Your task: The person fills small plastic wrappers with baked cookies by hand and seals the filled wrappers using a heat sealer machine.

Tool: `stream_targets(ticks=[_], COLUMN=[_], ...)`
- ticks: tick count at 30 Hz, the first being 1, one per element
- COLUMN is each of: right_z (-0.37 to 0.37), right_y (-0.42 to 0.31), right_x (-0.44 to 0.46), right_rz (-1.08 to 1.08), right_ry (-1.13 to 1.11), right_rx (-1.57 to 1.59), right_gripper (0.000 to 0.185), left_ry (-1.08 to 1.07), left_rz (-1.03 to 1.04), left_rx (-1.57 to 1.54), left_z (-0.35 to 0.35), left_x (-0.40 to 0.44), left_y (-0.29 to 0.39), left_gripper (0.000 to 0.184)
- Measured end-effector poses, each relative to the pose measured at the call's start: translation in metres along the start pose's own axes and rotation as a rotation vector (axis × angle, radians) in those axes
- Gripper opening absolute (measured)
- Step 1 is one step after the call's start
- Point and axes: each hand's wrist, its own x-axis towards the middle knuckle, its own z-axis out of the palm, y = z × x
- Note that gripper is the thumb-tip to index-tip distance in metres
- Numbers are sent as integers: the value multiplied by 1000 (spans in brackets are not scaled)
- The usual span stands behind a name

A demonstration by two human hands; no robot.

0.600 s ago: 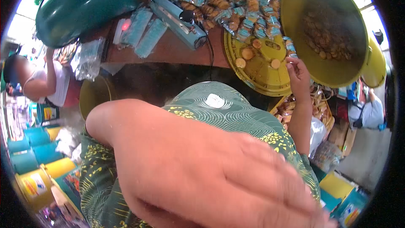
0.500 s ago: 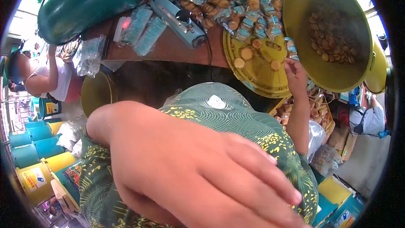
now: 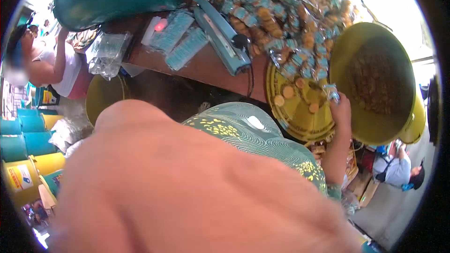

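Head view: right hand (image 3: 341,108) reaches forward, fingers pinching a pack (image 3: 332,94) above the lid's (image 3: 300,118) far right edge, beside the bin (image 3: 345,72). Pack partly hidden by fingers. Left hand (image 3: 197,182) bent across foreground, blurred, fingertips indistinct; grasp cannot be told. It covers much of the shirt (image 3: 234,124). Dark gap separates shirt from surface (image 3: 206,71) edge.

Room beyond the brown table (image 3: 208,72): people and containers.
A large teal container (image 3: 122,0) sits toward the table's far left corner. Past the left edge are a person in a white top (image 3: 68,75), teal and yellow buckets (image 3: 35,143) close together, and crumpled clear plastic (image 3: 70,129); well past the right edge, a person in a dark cap (image 3: 396,171) over grey floor (image 3: 401,211).
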Motion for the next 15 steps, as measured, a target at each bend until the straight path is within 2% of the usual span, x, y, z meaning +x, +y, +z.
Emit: stream_targets(ticks=[3, 5, 7, 8, 9, 10, 11, 12, 13, 15], right_z=[-53, -96, -116, -143, -152, -161, -156, -150, -134, -99], right_y=[-31, -75, -103, -155, -177, -199, -201, -205, -211, -231], right_x=[-12, -12, 2, 8, 12, 15, 21, 25, 23, 6], right_rz=[-166, -293, -500, -427, -382, -316, -291, -263, -362, -501], right_ry=[-268, -574, -302, 163, 430, 691, 755, 816, 743, 571], right_rx=[72, 61, 197, 19, 6, 8, 177, 348, 304, 251], right_gripper=[45, 44, 43, 43, 40, 37, 31, 25, 27, 36], left_ry=[-57, -71, -66, -27, 59, 241, 997, 919, 962, 839], left_rz=[4, 10, -3, -31, -84, -192, -416, -611, -774, -1032], left_rx=[-15, -33, -38, -17, 39, 155, 663, 758, 1034, 1526], left_z=[-28, -50, -74, -91, -106, -124, -109, -169, -203, -248], left_x=[-19, -34, -53, -71, -88, -107, -125, -154, -186, -231], left_y=[16, 27, 38, 44, 45, 41, 36, -3, -36, -84], left_gripper=[22, 23, 25, 26, 27, 28, 33, 38, 37, 42])
